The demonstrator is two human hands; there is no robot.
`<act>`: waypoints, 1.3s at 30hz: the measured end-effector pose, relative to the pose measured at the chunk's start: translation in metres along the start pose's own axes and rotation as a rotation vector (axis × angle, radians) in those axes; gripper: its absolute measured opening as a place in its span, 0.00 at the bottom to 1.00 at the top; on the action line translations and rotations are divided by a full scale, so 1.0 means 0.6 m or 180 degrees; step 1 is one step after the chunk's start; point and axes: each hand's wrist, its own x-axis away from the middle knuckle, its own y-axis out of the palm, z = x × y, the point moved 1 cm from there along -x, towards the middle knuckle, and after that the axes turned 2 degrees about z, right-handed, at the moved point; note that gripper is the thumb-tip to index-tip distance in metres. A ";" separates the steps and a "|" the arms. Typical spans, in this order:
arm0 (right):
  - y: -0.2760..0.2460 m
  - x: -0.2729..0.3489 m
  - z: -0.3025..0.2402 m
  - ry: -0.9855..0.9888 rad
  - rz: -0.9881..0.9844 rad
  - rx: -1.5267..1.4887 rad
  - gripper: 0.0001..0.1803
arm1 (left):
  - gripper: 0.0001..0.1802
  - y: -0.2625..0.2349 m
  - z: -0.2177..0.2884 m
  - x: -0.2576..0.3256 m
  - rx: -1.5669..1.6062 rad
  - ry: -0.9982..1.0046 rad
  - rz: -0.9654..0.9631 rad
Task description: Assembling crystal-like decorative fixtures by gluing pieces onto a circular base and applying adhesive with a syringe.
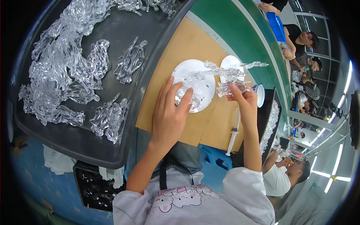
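Observation:
My right hand (243,103) pinches a clear plastic figure (228,71) between thumb and fingers. Its long thin part points away to the right, above a small white disc (229,62). My left hand (170,112) lies over the near-left side of a larger white disc (183,67), with fingers stretched and apart. Clear plastic pieces (194,77) are on that disc, close to my left fingertips; their outlines blur together. A syringe (233,135) with a white plunger lies on the brown cardboard (157,105), below my right hand.
At left, a big black tray (131,108) holds a heap of clear plastic figures (60,63). A blue-rimmed white cup (259,93) stands beyond my right wrist, near another tray of clear pieces (270,123). A black bin (92,187) sits low at left. Several people work along the green table (221,22).

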 end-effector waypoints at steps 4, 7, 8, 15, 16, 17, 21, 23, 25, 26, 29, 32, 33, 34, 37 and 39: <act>0.014 -0.013 0.003 0.0030 -0.0079 0.0242 0.18 | 0.18 0.000 -0.004 0.000 0.0091 0.0009 0.0033; 0.022 -0.019 0.007 0.0134 -0.0028 0.0244 0.18 | 0.23 0.001 -0.009 0.002 0.0136 -0.0033 0.0072; 0.026 -0.019 0.005 0.0146 -0.0044 0.0262 0.18 | 0.23 0.001 -0.009 0.002 0.0123 -0.0012 0.0083; 0.032 -0.024 0.005 0.0075 0.0109 0.0446 0.18 | 0.22 0.004 -0.006 0.000 0.0125 0.0024 0.0076; 0.036 -0.024 0.007 0.0048 0.0145 0.0400 0.18 | 0.22 0.003 -0.009 0.002 0.0107 0.0006 0.0080; 0.040 -0.024 0.009 0.0050 0.0123 0.0393 0.18 | 0.19 0.003 -0.011 0.004 0.0119 0.0035 0.0062; 0.051 -0.022 0.009 -0.0214 0.0209 0.0388 0.15 | 0.22 0.002 -0.015 0.006 0.0038 0.0014 0.0125; 0.051 -0.019 0.008 -0.0287 0.0302 0.0431 0.15 | 0.21 0.004 -0.013 0.004 0.0052 0.0035 0.0120; 0.053 -0.015 0.008 -0.0390 0.0381 0.0428 0.14 | 0.21 0.004 -0.013 0.004 0.0053 0.0048 0.0116; 0.055 -0.012 0.009 -0.0391 0.0376 0.0432 0.14 | 0.21 0.005 -0.012 0.004 0.0057 0.0042 0.0115; 0.057 -0.003 0.016 -0.0492 0.0515 0.0715 0.13 | 0.21 0.005 -0.013 0.005 0.0055 0.0023 0.0125; 0.054 -0.001 0.025 -0.0614 0.0446 0.0525 0.11 | 0.21 0.005 -0.013 0.004 0.0061 0.0009 0.0128; 0.053 0.000 0.027 -0.0671 0.0452 0.0455 0.11 | 0.21 0.005 -0.012 0.004 0.0068 0.0004 0.0125; 0.054 0.001 0.028 -0.0727 0.0451 0.0380 0.10 | 0.21 0.005 -0.013 0.004 0.0067 0.0001 0.0129; 0.060 0.006 0.020 -0.0724 0.0432 0.0541 0.10 | 0.21 0.007 -0.014 0.004 0.0059 0.0013 0.0141; 0.070 0.012 0.007 -0.0902 0.0410 0.0773 0.10 | 0.21 0.006 -0.014 0.004 0.0031 0.0027 0.0125</act>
